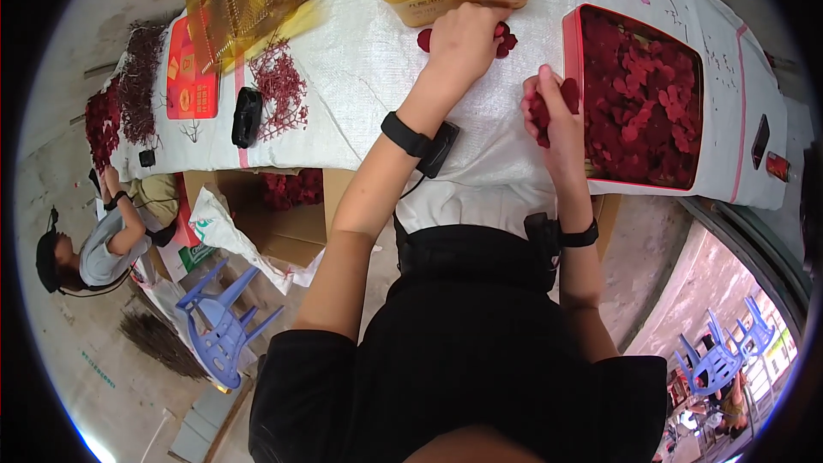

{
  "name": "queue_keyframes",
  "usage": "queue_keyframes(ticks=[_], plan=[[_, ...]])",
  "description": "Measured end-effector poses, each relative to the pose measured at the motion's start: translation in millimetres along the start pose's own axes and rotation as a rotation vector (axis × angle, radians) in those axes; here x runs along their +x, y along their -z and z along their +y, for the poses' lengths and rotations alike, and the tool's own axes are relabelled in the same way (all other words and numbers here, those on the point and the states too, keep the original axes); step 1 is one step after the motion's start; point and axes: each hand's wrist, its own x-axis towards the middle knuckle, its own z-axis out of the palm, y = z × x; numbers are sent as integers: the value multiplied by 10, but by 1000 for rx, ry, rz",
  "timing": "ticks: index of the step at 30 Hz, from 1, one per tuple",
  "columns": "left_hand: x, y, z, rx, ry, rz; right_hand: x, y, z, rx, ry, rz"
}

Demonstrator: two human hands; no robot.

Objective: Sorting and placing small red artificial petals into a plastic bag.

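My left hand [461, 41] is closed, back upward, over dark red petals [506, 40] just in front of the yellow tin [467, 2]. Petals show on both sides of it, while most of its fingers are hidden. That tin is full of the same petals. Beside the left wall of the red-rimmed tin [573, 64], my right hand [557, 120] is curled around a bunch of dark red petals [540, 117], thumb pointing up. Many loose petals [643, 103] fill the red-rimmed tin.
White woven sheeting [351, 60] covers the table. Red branching stems [279, 90], a black object [247, 117], a red box [190, 77] and yellow clear plastic trays [236, 4] lie left. An open carton [287, 231] stands below the edge. Another person [107, 244] works far left.
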Motion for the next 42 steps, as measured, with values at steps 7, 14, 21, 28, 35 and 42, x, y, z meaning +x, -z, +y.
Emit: queue_keyframes(ticks=[7, 14, 21, 28, 35, 42], plan=[[148, -79, 224, 34, -17, -125, -43, 194, -193, -197, 110, -16], [-48, 356, 335, -926, 498, -256, 83, 363, -105, -279, 309, -74], [-603, 819, -290, -1432, 835, 28, 315, -55, 91, -317, 75, -90], [-1029, 1170, -562, -1753, 1046, 29, 354, -885, 275, -877, 570, 19], [-1125, 1375, -607, -1936, 1123, 85, 286, -1254, 306, -1299, 591, 59], [-1180, 1181, -633, -1696, 1011, 132, 428, -1124, 440, -1151, 620, 21]])
